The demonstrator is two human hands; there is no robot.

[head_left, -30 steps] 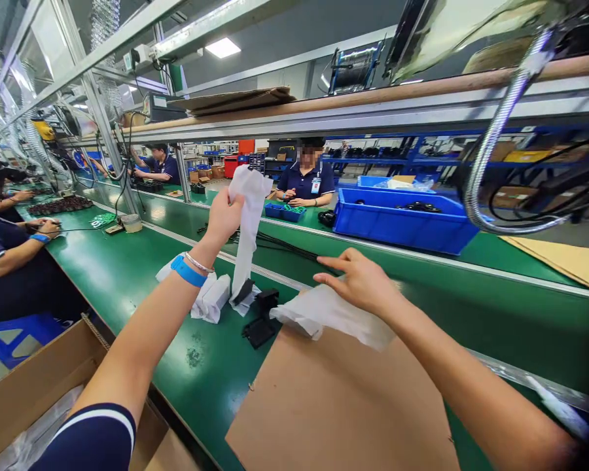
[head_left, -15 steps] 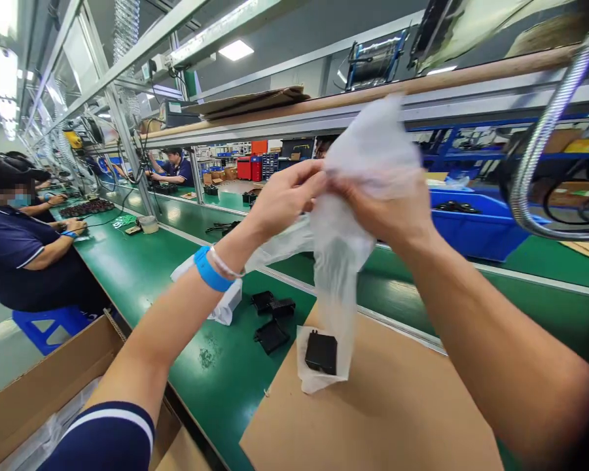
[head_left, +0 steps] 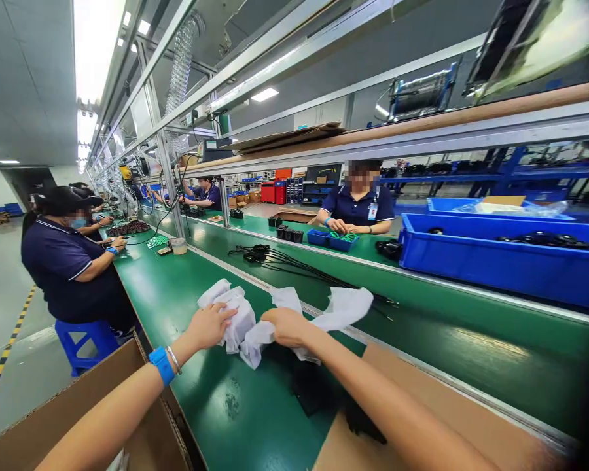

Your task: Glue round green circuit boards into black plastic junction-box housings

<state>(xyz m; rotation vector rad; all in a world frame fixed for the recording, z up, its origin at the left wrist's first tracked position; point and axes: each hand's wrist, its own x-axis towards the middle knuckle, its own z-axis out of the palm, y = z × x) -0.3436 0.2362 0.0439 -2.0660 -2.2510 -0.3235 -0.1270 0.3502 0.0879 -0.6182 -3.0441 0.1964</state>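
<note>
My left hand [head_left: 209, 326] lies with its fingers spread against a crumpled white wrapped bundle [head_left: 240, 318] on the green bench [head_left: 216, 418]. Its thumb is hard to make out. Just to the right, my right hand [head_left: 285, 325] is closed on a thin white plastic bag [head_left: 343, 309], whose loose end trails to the right. Whatever may be inside the bag is hidden. Black plastic parts [head_left: 311, 387] lie beneath my right forearm, partly covered by it and in shadow.
A cardboard sheet [head_left: 451, 405] covers the bench at the right. An open cardboard box [head_left: 103, 399] stands at the lower left. Black cables [head_left: 294, 261] lie beyond the metal rail. Blue bins [head_left: 471, 261] stand at the far right. Co-workers sit left and across.
Both hands have come down and left from the raised translucent bag to the white bundle on the bench. The black box seen in the bag's lower end no longer shows. The view has swung left.
</note>
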